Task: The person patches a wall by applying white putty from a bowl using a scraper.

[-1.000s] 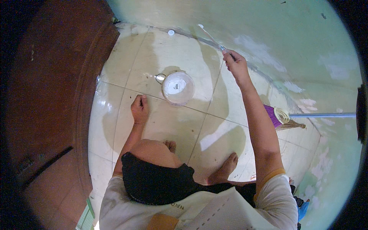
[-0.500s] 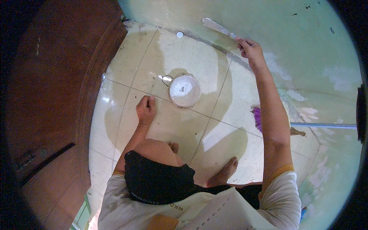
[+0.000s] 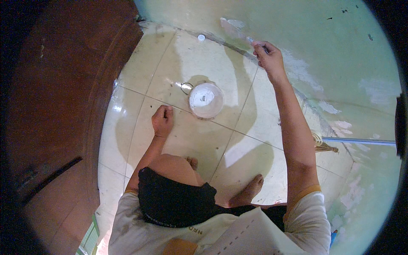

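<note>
As the head camera looks down, right hand [image 3: 268, 59]: closed around one scraper [image 3: 239, 33] by its handle, blade at the green wall [image 3: 306, 25], contact unclear.
Left hand [image 3: 162, 121]: one loose fist near the tub [image 3: 207, 114].
Tile floor [image 3: 182, 146]: one round tub, white paste [image 3: 206, 96] inside, between two hands; one white cap [image 3: 201, 37] near the wall.

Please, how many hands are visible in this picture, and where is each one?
2. The right hand holds a putty knife at the green wall; the left hand, curled, is to the lower left of the round tub.
</note>
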`<act>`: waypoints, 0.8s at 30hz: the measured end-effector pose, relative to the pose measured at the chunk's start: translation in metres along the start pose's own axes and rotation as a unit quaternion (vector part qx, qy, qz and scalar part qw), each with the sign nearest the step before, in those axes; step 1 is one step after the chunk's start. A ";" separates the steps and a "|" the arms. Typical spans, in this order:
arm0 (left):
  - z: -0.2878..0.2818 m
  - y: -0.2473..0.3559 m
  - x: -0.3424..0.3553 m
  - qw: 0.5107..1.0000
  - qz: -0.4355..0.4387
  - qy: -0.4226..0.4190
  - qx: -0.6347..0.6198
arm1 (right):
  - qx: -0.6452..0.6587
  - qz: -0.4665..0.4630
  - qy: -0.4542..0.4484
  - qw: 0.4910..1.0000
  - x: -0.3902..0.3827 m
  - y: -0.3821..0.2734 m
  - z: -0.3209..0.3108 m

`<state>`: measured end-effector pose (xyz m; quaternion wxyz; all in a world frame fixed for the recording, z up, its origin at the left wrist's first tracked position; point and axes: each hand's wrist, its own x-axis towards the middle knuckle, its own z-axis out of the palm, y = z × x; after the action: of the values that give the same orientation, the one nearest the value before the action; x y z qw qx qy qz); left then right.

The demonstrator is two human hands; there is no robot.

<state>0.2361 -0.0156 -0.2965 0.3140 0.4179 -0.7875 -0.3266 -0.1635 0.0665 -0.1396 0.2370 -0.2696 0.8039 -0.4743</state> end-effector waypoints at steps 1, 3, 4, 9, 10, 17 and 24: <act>0.000 0.001 0.000 1.000 -0.002 0.000 -0.002 | 0.010 0.000 0.018 1.000 0.001 0.000 0.004; -0.003 -0.002 -0.001 1.000 0.009 0.006 -0.002 | 0.008 -0.005 0.051 0.999 0.000 0.002 0.005; -0.002 -0.002 -0.001 1.000 0.012 0.008 -0.004 | -0.006 -0.008 0.065 0.998 -0.004 0.005 -0.003; -0.004 0.002 0.001 1.000 -0.005 -0.009 -0.009 | 0.061 0.013 0.080 0.995 -0.033 0.021 -0.044; -0.003 0.002 0.001 1.000 -0.001 -0.007 -0.011 | 0.078 0.020 0.072 0.994 -0.036 0.024 -0.046; -0.001 -0.002 0.001 1.000 0.000 -0.013 -0.007 | 0.043 0.003 -0.013 0.999 0.001 0.016 -0.005; -0.006 0.001 0.000 1.000 0.001 -0.013 0.002 | 0.029 0.010 0.073 0.997 0.015 0.001 -0.042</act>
<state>0.2401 -0.0171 -0.2922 0.3033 0.4135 -0.7925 -0.3302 -0.2017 0.0842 -0.1241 0.1902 -0.2193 0.8076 -0.5134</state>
